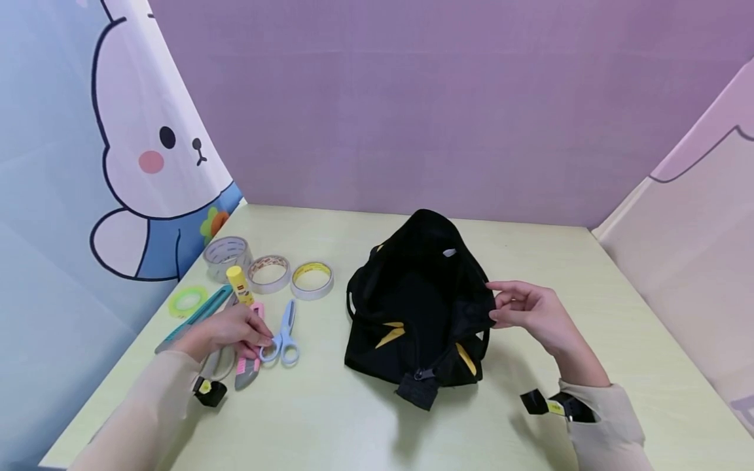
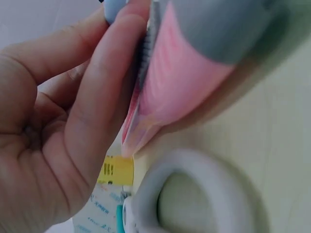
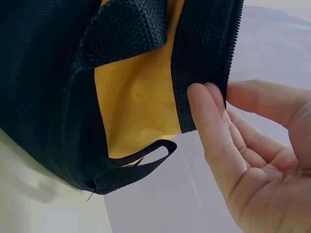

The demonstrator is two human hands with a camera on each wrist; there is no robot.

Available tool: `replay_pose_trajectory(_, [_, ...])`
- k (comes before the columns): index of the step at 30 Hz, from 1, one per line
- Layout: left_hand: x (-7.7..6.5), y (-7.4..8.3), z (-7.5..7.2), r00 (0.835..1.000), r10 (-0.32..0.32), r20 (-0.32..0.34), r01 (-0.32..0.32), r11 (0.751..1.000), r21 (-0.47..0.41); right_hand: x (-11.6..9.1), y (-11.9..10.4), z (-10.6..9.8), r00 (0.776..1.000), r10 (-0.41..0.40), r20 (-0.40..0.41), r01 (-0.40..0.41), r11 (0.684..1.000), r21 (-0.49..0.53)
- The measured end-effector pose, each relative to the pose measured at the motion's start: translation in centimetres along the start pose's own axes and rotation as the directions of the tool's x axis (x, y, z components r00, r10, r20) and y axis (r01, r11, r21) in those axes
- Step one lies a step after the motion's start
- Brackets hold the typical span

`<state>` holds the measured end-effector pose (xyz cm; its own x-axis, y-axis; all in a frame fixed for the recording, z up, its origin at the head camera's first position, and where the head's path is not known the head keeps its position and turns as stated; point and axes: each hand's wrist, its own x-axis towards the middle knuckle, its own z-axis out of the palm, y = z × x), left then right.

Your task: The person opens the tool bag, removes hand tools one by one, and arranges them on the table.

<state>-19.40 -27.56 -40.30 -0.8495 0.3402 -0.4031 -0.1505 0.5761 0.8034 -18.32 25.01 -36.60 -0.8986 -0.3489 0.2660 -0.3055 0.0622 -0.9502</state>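
Observation:
With its thumb and fingertips, my left hand [image 1: 232, 329] pinches the left handle loop of the light blue scissors [image 1: 287, 335], which lie on the table. Just under and beside those fingers is a pink and grey utility knife [image 1: 247, 371], large in the left wrist view. A black bag [image 1: 377, 353] with yellow patches stands with its mouth gaping toward me; its inside is dark. My right hand [image 1: 533, 313] pinches the bag's right rim between thumb and fingers, at the zipper edge [image 3: 232, 46] in the right wrist view.
Around the left hand lie a yellow-capped glue stick [image 1: 238, 281], a teal cutter [image 1: 203, 311] and grey-handled scissors [image 2: 214, 177]. Behind them are a wide clear tape roll [image 1: 226, 265], two narrower tape rolls, and a green tape roll [image 1: 174, 305]. Printed cloth walls border the table [image 1: 548, 261].

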Motion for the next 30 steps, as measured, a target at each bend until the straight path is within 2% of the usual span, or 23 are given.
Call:
replay_pose_trajectory(6, [-0.3,-0.1,-0.1,1.0,0.009,0.001,-0.009,1.0,0.016,0.1,0.0,-0.1,1.0,-0.006,0.001,0.006,1.0,-0.01])
replay_pose_trajectory(13, [-0.6,1.0,0.6,0.999,0.003,-0.054,0.004,0.99,0.142,0.1,0.0,0.0,1.0,0.001,0.001,-0.001,1.0,-0.007])
replay_pose_trajectory(21, [0.0,2.0,1.6,0.986,-0.06,-0.157,0.102,0.956,0.274,0.2,0.0,-0.2,1.0,0.017,-0.005,-0.017,1.0,-0.026])
replay_pose_trajectory(26, [0.1,2.4,2.1,0.982,-0.048,-0.181,0.111,0.927,0.358,0.2,-0.2,-0.3,1.0,0.025,-0.012,-0.026,0.998,-0.049])
replay_pose_trajectory(30, [0.1,2.4,2.0,0.981,-0.023,-0.192,0.097,0.917,0.388,0.0,-0.3,-0.5,0.999,0.037,-0.008,-0.038,0.996,-0.076])
